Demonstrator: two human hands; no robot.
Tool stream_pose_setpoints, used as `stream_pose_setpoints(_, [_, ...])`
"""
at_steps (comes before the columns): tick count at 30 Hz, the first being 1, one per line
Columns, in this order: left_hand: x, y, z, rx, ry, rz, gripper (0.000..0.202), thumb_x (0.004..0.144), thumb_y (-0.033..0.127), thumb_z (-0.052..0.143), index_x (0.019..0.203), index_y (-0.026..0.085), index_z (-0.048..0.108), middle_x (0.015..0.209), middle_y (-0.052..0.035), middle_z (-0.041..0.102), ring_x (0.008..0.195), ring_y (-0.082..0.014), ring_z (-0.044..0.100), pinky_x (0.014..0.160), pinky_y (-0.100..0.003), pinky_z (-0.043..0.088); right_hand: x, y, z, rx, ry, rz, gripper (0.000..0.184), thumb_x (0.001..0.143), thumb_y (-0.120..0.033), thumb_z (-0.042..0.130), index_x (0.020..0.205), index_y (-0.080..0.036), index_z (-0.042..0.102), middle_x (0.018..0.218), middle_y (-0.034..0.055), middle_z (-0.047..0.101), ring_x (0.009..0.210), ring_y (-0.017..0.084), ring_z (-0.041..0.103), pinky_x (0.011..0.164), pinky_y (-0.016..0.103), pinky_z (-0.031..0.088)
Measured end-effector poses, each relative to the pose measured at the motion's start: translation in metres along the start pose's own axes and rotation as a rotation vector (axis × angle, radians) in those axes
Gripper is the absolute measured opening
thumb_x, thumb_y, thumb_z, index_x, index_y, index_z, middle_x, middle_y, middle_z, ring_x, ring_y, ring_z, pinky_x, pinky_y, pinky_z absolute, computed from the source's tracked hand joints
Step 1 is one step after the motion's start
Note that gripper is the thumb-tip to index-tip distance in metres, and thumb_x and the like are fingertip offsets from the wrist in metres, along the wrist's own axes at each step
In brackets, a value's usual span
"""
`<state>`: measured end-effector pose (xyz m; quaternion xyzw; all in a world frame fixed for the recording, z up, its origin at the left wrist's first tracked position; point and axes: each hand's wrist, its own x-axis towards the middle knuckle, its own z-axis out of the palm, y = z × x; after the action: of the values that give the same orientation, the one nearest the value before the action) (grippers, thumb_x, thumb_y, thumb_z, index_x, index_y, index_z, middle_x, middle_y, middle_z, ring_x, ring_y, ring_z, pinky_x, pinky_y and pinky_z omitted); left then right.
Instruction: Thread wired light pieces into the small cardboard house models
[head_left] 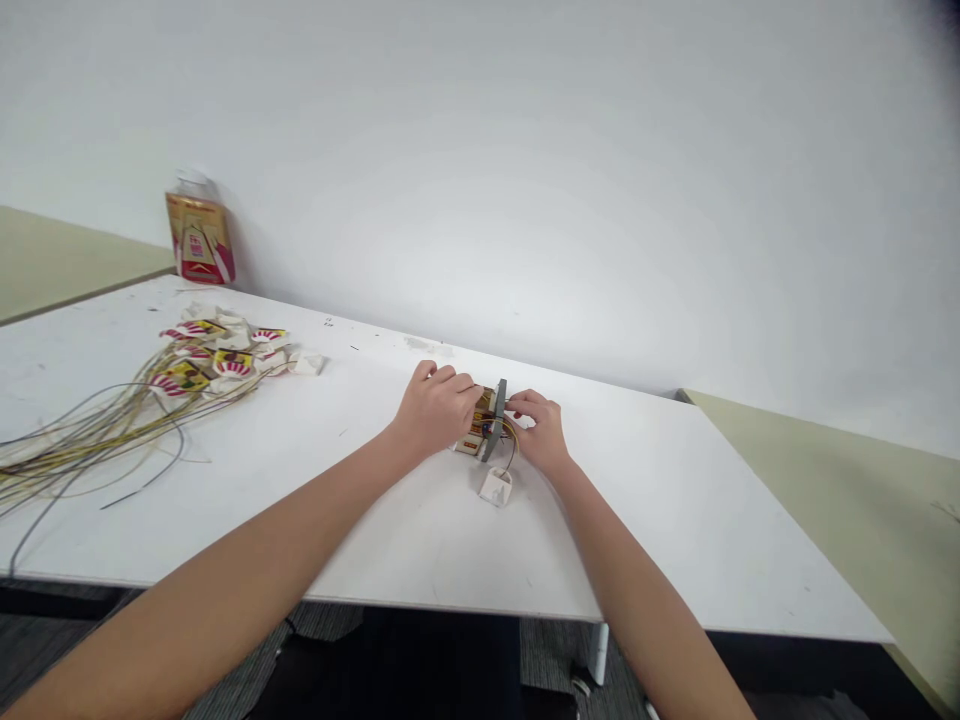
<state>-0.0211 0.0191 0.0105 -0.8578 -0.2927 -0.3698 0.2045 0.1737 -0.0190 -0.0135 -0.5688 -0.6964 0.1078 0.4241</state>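
Note:
My left hand (435,408) grips a small bundle of tags with red and yellow print (480,428) on the white table (315,480). My right hand (541,428) pinches a grey band or clip (496,420) wrapped around that bundle. A white tag (496,486) hangs from the bundle by a thin dark cord and lies on the table just in front of my hands.
At the left lies a pile of similar printed tags (217,352) with long yellowish strings (82,435) and a grey wire trailing toward the table's left edge. A plastic bottle with a red and gold label (199,230) stands at the wall. Beige tables flank both sides.

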Motion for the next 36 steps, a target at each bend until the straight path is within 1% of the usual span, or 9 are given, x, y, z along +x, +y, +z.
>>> stream_pose_setpoints(2, [-0.0001, 0.0007, 0.0005, -0.017, -0.001, -0.019, 0.026, 0.081, 0.008, 0.046, 0.081, 0.020, 0.070, 0.072, -0.0031, 0.067, 0.069, -0.0171, 0.053, 0.071, -0.037, 0.029, -0.0012, 0.0006, -0.0020, -0.128, -0.021, -0.062, 0.011, 0.080, -0.030, 0.064, 0.081, -0.023, 0.072, 0.086, 0.0017, 0.068, 0.074, 0.015, 0.059, 0.083, 0.038, 0.034])
stream_pose_setpoints(6, [-0.0006, 0.0013, 0.0017, -0.037, 0.019, -0.040, 0.025, 0.082, 0.009, 0.047, 0.079, 0.020, 0.069, 0.072, -0.0020, 0.068, 0.068, -0.0167, 0.054, 0.072, -0.036, 0.030, -0.0020, 0.0007, -0.0042, -0.234, 0.022, -0.113, 0.011, 0.080, -0.030, 0.068, 0.086, -0.022, 0.071, 0.087, 0.0010, 0.069, 0.075, 0.014, 0.060, 0.082, 0.037, 0.027])
stream_pose_setpoints(8, [-0.0008, 0.0016, 0.0021, -0.058, 0.023, -0.057, 0.024, 0.082, 0.009, 0.047, 0.077, 0.019, 0.069, 0.072, -0.0014, 0.068, 0.068, -0.0164, 0.054, 0.072, -0.036, 0.030, -0.0017, 0.0005, -0.0047, -0.254, 0.053, -0.113, 0.015, 0.078, -0.032, 0.070, 0.090, -0.023, 0.071, 0.087, 0.0010, 0.068, 0.074, 0.014, 0.060, 0.082, 0.036, 0.027])
stream_pose_setpoints(11, [-0.0009, 0.0021, 0.0029, -0.121, -0.005, -0.106, 0.024, 0.083, 0.011, 0.048, 0.077, 0.020, 0.068, 0.073, -0.0009, 0.069, 0.069, -0.0162, 0.055, 0.073, -0.036, 0.031, -0.0015, 0.0007, -0.0049, -0.267, 0.065, -0.103, 0.020, 0.077, -0.036, 0.071, 0.094, -0.024, 0.070, 0.087, 0.0010, 0.068, 0.074, 0.014, 0.059, 0.082, 0.035, 0.026])
stream_pose_setpoints(17, [0.0012, 0.0029, 0.0058, -0.332, -0.064, -0.309, 0.023, 0.084, 0.014, 0.049, 0.079, 0.021, 0.070, 0.081, -0.0011, 0.071, 0.076, -0.0165, 0.059, 0.076, -0.038, 0.034, -0.0018, 0.0030, -0.0041, -0.283, 0.035, -0.123, 0.013, 0.078, -0.030, 0.071, 0.090, -0.024, 0.071, 0.087, -0.0002, 0.068, 0.076, 0.013, 0.059, 0.082, 0.035, 0.024])
stream_pose_setpoints(21, [0.0013, 0.0030, 0.0080, -0.384, -0.052, -0.373, 0.022, 0.082, 0.015, 0.051, 0.078, 0.022, 0.071, 0.086, -0.0024, 0.070, 0.082, -0.0185, 0.059, 0.080, -0.040, 0.036, -0.0013, 0.0022, -0.0039, -0.282, 0.023, -0.105, 0.010, 0.081, -0.030, 0.067, 0.088, -0.024, 0.072, 0.085, 0.0001, 0.066, 0.074, 0.013, 0.057, 0.082, 0.035, 0.024])
stream_pose_setpoints(25, [0.0012, 0.0034, 0.0089, -0.410, -0.060, -0.419, 0.022, 0.082, 0.016, 0.052, 0.077, 0.023, 0.071, 0.092, -0.0027, 0.069, 0.087, -0.0202, 0.059, 0.082, -0.043, 0.036, -0.0011, 0.0017, -0.0037, -0.262, -0.019, -0.069, 0.014, 0.087, -0.031, 0.060, 0.093, -0.025, 0.071, 0.089, 0.0011, 0.063, 0.080, 0.014, 0.056, 0.082, 0.035, 0.024])
stream_pose_setpoints(30, [0.0018, 0.0034, 0.0085, -0.418, -0.073, -0.438, 0.021, 0.082, 0.016, 0.053, 0.076, 0.024, 0.072, 0.093, -0.0019, 0.068, 0.091, -0.0207, 0.060, 0.083, -0.044, 0.036, -0.0008, 0.0028, -0.0028, -0.235, -0.052, -0.021, 0.015, 0.089, -0.031, 0.056, 0.094, -0.025, 0.069, 0.091, 0.0021, 0.058, 0.086, 0.016, 0.055, 0.083, 0.036, 0.026])
stream_pose_setpoints(36, [0.0011, 0.0029, 0.0094, -0.444, -0.034, -0.413, 0.021, 0.081, 0.017, 0.052, 0.077, 0.023, 0.072, 0.092, -0.0036, 0.069, 0.089, -0.0210, 0.059, 0.082, -0.043, 0.037, -0.0005, 0.0029, -0.0021, -0.188, -0.061, 0.000, 0.013, 0.087, -0.028, 0.057, 0.090, -0.025, 0.069, 0.091, 0.0016, 0.057, 0.087, 0.017, 0.055, 0.084, 0.037, 0.029])
